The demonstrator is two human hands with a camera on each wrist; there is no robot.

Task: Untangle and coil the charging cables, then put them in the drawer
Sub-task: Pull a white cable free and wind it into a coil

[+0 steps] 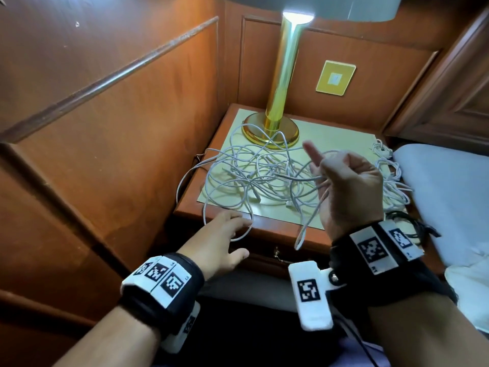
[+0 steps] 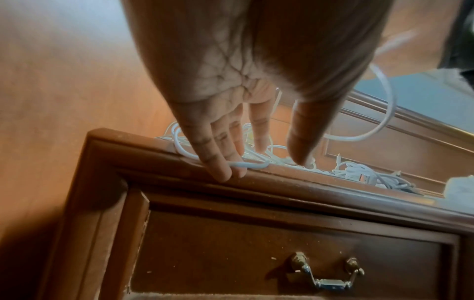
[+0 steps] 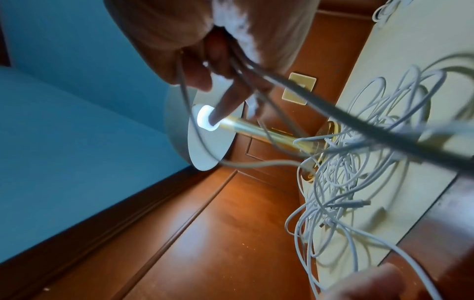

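A tangle of white charging cables (image 1: pixel 259 170) (image 3: pixel 359 162) lies on the cream mat of the wooden nightstand (image 1: pixel 277 229). Above the tangle's right side my right hand (image 1: pixel 328 178) (image 3: pixel 220 67) is raised. Its lower fingers are curled round a few cable strands (image 3: pixel 359 121) and its index finger points up; one loop (image 1: pixel 301 237) hangs over the front edge. At the front left edge my left hand (image 1: pixel 230 229) (image 2: pixel 231 146) reaches with straight fingers and touches a cable loop (image 2: pixel 251 164). The drawer (image 2: pixel 256 253) below is closed, with a brass handle (image 2: pixel 330 281).
A brass lamp (image 1: pixel 283 75) stands at the back of the nightstand, its base (image 1: pixel 270 132) partly under the cables. Coiled white bundles (image 1: pixel 389 176) (image 2: pixel 359 172) lie at the right edge. A black cable (image 1: pixel 407 221) and white bedding (image 1: pixel 449 194) are to the right. Wood panelling encloses the left and back.
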